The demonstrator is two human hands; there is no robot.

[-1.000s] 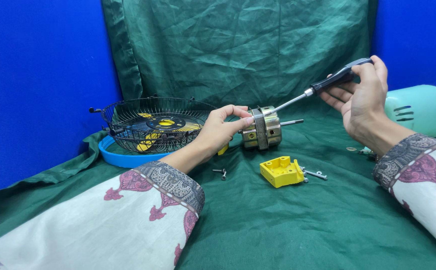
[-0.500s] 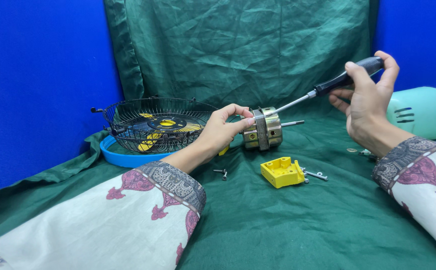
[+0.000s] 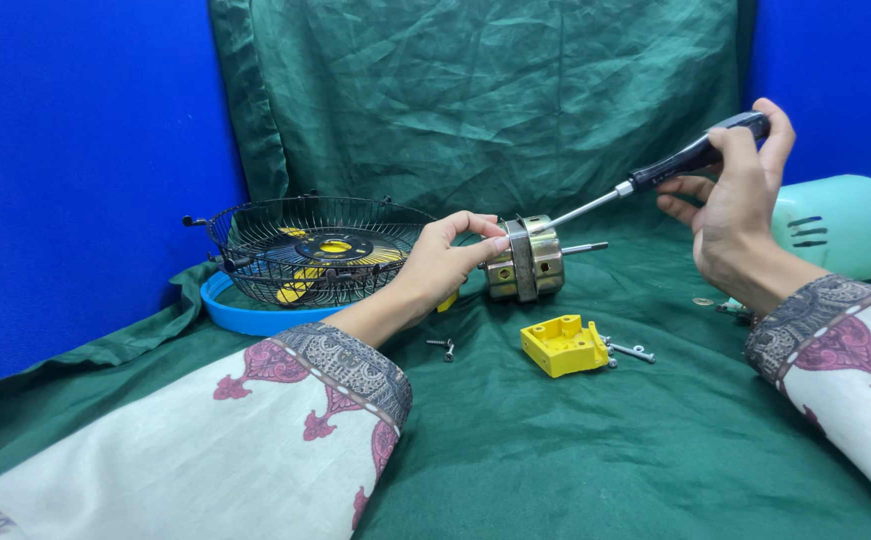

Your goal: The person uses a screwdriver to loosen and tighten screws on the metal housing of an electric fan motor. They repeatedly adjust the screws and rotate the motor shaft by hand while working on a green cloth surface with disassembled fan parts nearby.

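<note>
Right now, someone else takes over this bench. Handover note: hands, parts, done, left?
Left hand steadies the brass-coloured metal fan motor on the green cloth.
Right hand grips the black-handled screwdriver, tip on the motor's top.
Done: black wire fan guard off, lying over the blue plastic ring; yellow plastic block and loose screws beside the motor.
Left: screwdriver at the motor, casing unopened.

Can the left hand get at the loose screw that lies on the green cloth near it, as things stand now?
Probably yes. The left hand rests on the fan motor, and the loose screw lies just below it on bare green cloth, with nothing between. It must release the motor first.
</note>
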